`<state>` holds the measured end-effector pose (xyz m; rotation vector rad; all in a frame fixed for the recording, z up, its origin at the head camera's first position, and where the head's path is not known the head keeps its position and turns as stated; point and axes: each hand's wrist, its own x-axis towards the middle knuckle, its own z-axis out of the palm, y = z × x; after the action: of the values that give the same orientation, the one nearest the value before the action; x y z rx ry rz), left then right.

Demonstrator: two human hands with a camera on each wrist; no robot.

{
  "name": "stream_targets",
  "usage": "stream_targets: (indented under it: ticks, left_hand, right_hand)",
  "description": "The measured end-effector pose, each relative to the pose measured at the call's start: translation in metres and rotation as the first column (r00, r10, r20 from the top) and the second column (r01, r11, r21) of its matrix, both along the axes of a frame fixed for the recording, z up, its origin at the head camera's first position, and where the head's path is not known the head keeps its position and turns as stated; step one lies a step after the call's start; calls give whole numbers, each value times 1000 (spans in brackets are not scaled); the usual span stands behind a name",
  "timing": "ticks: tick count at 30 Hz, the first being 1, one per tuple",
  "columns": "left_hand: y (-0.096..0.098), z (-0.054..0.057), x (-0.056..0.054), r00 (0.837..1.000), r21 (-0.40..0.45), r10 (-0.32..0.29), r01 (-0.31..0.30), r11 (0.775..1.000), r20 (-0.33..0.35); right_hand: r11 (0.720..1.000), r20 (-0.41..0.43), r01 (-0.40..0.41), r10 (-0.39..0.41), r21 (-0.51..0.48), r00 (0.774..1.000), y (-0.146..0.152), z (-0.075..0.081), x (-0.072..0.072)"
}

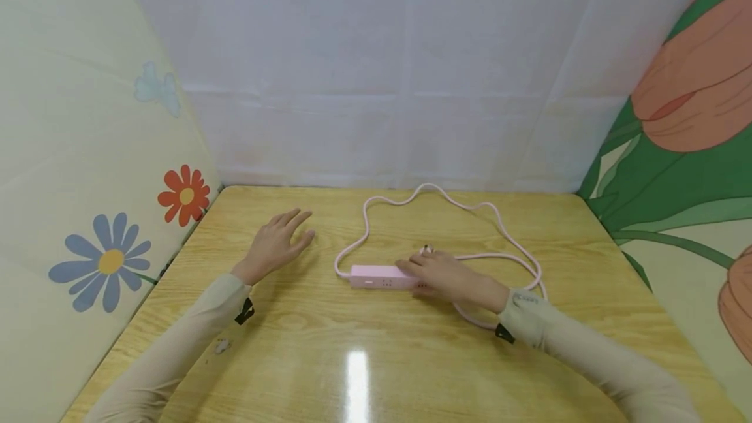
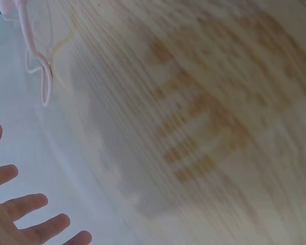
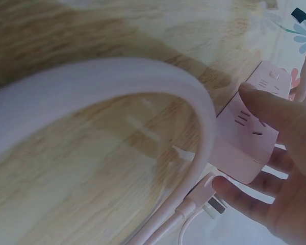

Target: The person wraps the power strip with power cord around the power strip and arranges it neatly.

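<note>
A pink power strip (image 1: 375, 277) lies lengthwise on the wooden table, its socket holes facing the near side. My right hand (image 1: 451, 277) grips its right end; in the right wrist view the thumb (image 3: 268, 104) presses the socket face and the fingers reach behind. Close to the little finger is the plug (image 3: 200, 195) with metal prongs. From the strip's left end the pink cord (image 1: 376, 200) runs in a wavy loop to the back and round to the right. My left hand (image 1: 273, 248) hovers left of the strip, fingers spread, holding nothing.
The wooden table (image 1: 282, 358) meets a white cloth backdrop (image 1: 376, 83) at its far edge. Flower-printed sheets stand along the left side (image 1: 106, 168) and right side (image 1: 675, 214). A small grey mark (image 1: 222, 346) shows near my left forearm.
</note>
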<state>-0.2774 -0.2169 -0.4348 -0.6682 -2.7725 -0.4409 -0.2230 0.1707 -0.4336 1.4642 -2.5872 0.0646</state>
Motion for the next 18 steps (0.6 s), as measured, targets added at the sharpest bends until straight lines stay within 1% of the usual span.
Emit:
stream_targets:
  ticks: [4, 8, 14, 18]
  left_hand:
    - [0, -1, 0, 1000, 0, -7, 7, 1000, -7]
    - [0, -3, 0, 1000, 2, -15, 15, 1000, -14]
    - [1, -2, -1, 999, 3, -25, 26, 1000, -35]
    - [2, -2, -2, 999, -3, -24, 24, 1000, -29]
  right_hand:
    - [1000, 5, -4, 4, -6, 1000, -2, -1, -1]
    - [1000, 24, 13, -13, -18, 1000, -4, -2, -2]
    - [998, 102, 66, -64, -23, 993, -6, 0, -2]
    - [996, 141, 86, -85, -3, 986, -7, 2, -1]
